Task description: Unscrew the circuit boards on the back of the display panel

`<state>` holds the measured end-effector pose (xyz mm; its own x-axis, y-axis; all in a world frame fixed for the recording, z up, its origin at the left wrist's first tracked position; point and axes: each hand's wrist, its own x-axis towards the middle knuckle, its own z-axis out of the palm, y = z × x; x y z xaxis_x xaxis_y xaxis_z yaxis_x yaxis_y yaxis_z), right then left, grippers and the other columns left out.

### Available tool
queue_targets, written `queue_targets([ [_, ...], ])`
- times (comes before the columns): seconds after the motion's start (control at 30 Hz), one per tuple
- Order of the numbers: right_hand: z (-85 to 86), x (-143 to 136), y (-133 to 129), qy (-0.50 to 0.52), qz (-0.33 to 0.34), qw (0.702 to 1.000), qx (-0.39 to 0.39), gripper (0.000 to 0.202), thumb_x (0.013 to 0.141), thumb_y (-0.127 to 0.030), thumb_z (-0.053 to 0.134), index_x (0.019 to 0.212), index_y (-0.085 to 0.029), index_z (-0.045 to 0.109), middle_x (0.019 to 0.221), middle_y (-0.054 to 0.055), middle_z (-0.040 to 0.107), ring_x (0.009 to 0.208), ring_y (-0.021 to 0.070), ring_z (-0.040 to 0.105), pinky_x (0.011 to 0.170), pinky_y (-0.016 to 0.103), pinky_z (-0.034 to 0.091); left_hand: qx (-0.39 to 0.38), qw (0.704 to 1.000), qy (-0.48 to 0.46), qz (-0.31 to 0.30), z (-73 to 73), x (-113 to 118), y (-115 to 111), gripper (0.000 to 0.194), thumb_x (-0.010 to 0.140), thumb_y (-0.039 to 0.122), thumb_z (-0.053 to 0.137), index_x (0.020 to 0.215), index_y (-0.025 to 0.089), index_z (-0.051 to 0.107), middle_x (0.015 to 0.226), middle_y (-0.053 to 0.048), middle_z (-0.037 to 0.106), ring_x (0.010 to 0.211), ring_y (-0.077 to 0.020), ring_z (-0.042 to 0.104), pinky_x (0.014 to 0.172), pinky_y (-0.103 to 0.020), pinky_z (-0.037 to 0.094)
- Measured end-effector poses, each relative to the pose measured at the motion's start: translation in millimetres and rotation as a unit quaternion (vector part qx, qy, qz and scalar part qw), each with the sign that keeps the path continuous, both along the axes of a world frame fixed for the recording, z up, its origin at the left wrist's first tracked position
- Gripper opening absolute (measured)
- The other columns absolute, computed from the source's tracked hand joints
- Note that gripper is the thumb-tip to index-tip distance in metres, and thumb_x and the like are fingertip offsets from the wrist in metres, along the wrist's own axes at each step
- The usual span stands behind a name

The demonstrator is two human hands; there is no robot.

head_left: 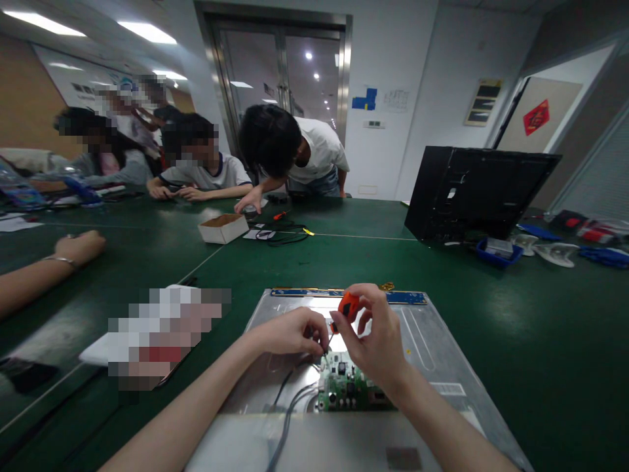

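Note:
My right hand point(371, 331) is closed round the orange and black handle of a screwdriver point(348, 306), whose thin shaft slants down to the top left corner of a green circuit board point(339, 383). Close beside the shaft tip is my left hand point(299, 333), its fingers pinched together; what they hold, if anything, is too small to tell. The board lies on a large silver metal panel point(417, 328) with a blue strip point(304, 293) along its far edge. Grey cables point(289, 419) run from the board's left side toward me.
A black monitor-like casing point(476, 193) stands at the back right, near a blue tray point(498, 252). Farther left are a white box point(223, 229) and black cables point(282, 236). A person's forearm point(34, 278) rests at the left. Several people sit or stand beyond the green table point(344, 255).

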<state>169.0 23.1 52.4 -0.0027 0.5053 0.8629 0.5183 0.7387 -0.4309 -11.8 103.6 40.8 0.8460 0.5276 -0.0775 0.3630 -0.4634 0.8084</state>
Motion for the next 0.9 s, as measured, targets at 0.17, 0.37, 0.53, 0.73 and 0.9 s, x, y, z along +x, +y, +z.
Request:
queue_targets([
  [0.17,-0.1,-0.1,0.1,0.001,0.002,1.000,-0.001,0.024,0.094,-0.021,0.059,0.114,-0.022,0.046,0.084,0.001,0.059,0.061,0.0113,0.058,0.046,0.020,0.045,0.004,1.000,0.002,0.000,-0.9,-0.5,-0.1,0.003,0.069,0.015,0.069,0.070,0.018,0.069,0.065,0.004,0.061,0.061,-0.0123,0.049,0.061,-0.023,0.037],
  [0.37,0.0,0.0,-0.1,0.002,0.001,1.000,-0.002,0.024,0.094,-0.022,0.059,0.114,-0.023,0.046,0.084,0.000,0.059,0.060,0.0112,0.059,0.045,0.020,0.044,0.008,1.000,0.006,-0.002,-0.7,-0.2,0.3,0.003,0.070,0.015,0.069,0.071,0.018,0.069,0.065,0.004,0.060,0.061,-0.0123,0.049,0.060,-0.023,0.038],
  [0.53,-0.3,0.3,0.1,0.002,0.002,1.000,-0.001,0.025,0.094,-0.022,0.058,0.115,-0.024,0.045,0.084,0.000,0.059,0.061,0.0114,0.059,0.045,0.020,0.045,0.007,1.000,0.006,-0.004,0.3,0.2,0.2,0.004,0.070,0.014,0.070,0.071,0.018,0.069,0.065,0.004,0.060,0.060,-0.0120,0.049,0.061,-0.023,0.038],
  [0.73,-0.6,0.2,0.3,0.003,0.000,1.000,-0.003,0.025,0.093,-0.021,0.059,0.114,-0.023,0.046,0.084,0.000,0.059,0.060,0.0112,0.059,0.044,0.020,0.045,0.005,1.000,0.006,-0.001,0.7,-0.2,-0.6,0.006,0.070,0.012,0.069,0.072,0.018,0.070,0.066,0.004,0.060,0.062,-0.0124,0.049,0.061,-0.024,0.037],
  [0.9,-0.9,0.2,0.4,0.003,0.001,1.000,-0.006,0.024,0.093,-0.021,0.059,0.114,-0.023,0.046,0.083,-0.001,0.059,0.060,0.0110,0.059,0.045,0.020,0.045,0.002,1.000,0.008,-0.002,-0.3,-0.1,0.1,0.003,0.071,0.014,0.070,0.072,0.017,0.069,0.065,0.004,0.059,0.061,-0.0124,0.048,0.060,-0.024,0.036],
])
